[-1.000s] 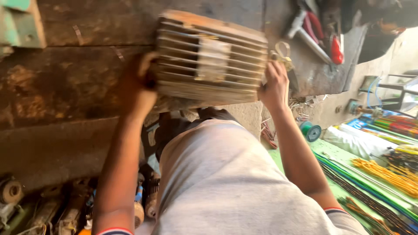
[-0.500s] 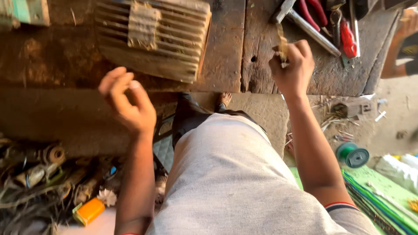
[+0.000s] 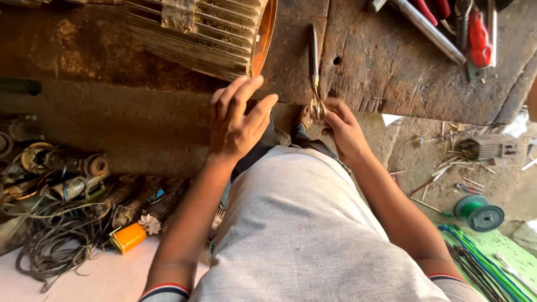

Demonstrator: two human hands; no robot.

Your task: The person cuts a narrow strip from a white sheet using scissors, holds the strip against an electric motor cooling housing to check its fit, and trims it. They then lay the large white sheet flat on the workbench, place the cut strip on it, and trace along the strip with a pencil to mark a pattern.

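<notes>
Your right hand (image 3: 342, 126) grips the handles of the slim metal scissors (image 3: 314, 61), lying blades-forward on the worn wooden workbench (image 3: 363, 72). Your left hand (image 3: 238, 120) hovers empty, fingers spread, beside the ribbed grey motor housing (image 3: 207, 31).

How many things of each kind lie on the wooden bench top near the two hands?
Finned motor housing: 1
Scissors, handles in the right hand: 1
Metal tube: 1
Red-handled tools, at least: 2
Total: 5
The left hand is open and holds nothing.
</notes>
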